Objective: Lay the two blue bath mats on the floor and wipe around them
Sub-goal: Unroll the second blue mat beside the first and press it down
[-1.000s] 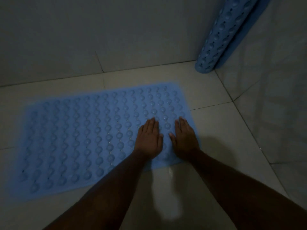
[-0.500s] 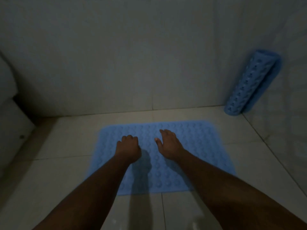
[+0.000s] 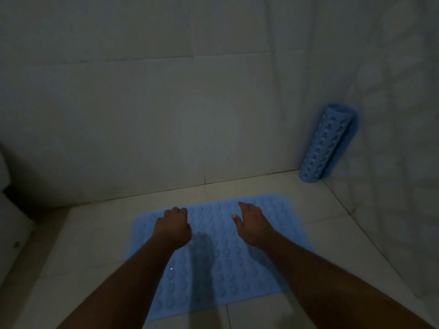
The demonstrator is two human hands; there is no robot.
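One blue bath mat (image 3: 223, 269) with raised bumps lies flat on the pale tiled floor in front of me. Above it are both my hands. My left hand (image 3: 173, 227) hangs over the mat's far left part with its fingers curled into a loose fist, holding nothing. My right hand (image 3: 253, 224) hovers over the mat's far middle, fingers apart and empty. The second blue bath mat (image 3: 326, 143) is rolled up and stands tilted in the far right corner, leaning against the wall.
Tiled walls (image 3: 166, 115) close the space at the back and on the right. A dark gap and a pale fixture (image 3: 14, 229) stand at the left edge. Bare floor tiles (image 3: 95, 233) surround the flat mat.
My view has risen and pulled back. Both hands have lifted off the flat mat, where they pressed palms down; the left hand has curled shut and the two have drawn apart.
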